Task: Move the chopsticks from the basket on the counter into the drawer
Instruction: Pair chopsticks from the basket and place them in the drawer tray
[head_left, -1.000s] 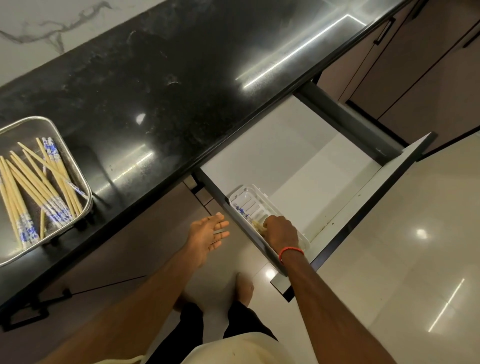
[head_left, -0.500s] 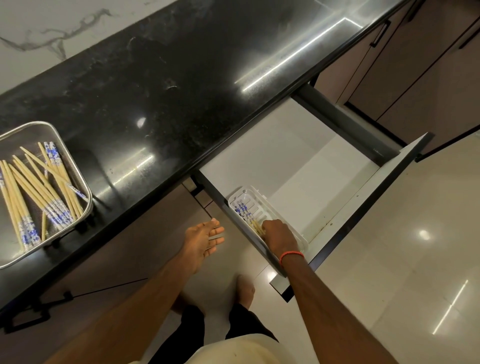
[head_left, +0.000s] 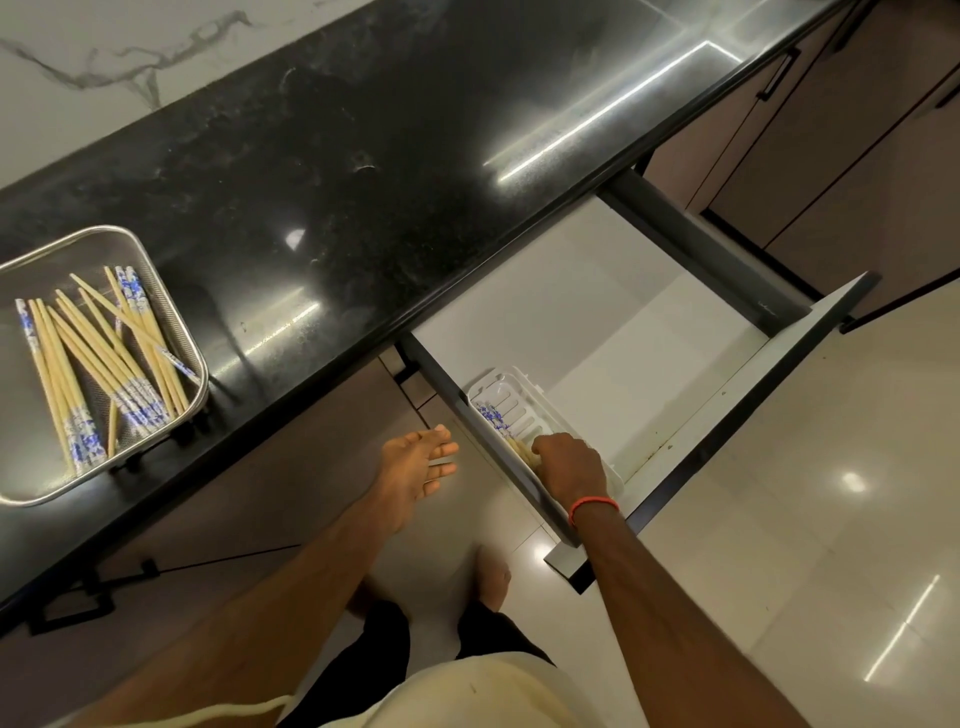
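slim pale wooden chopsticks (head_left: 98, 358) with blue-patterned ends lie crisscrossed in a rectangular steel mesh basket (head_left: 171, 291) on the glossy black speckled tabletop (head_left: 363, 156). a few more rest in a ribbed white plastic tray (head_left: 511, 395) inside the open drawer (head_left: 597, 322), where the right hand (head_left: 569, 462) curls around their plain ends. the left hand (head_left: 415, 462) hangs spread, holding nothing.

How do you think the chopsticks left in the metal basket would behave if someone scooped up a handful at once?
The chopsticks look like thin, stiff sticks, so they should stay straight and feel light. They lie crossed and loose in the basket, so a handful would probably splay. Their smooth, slim shafts could slip or roll.
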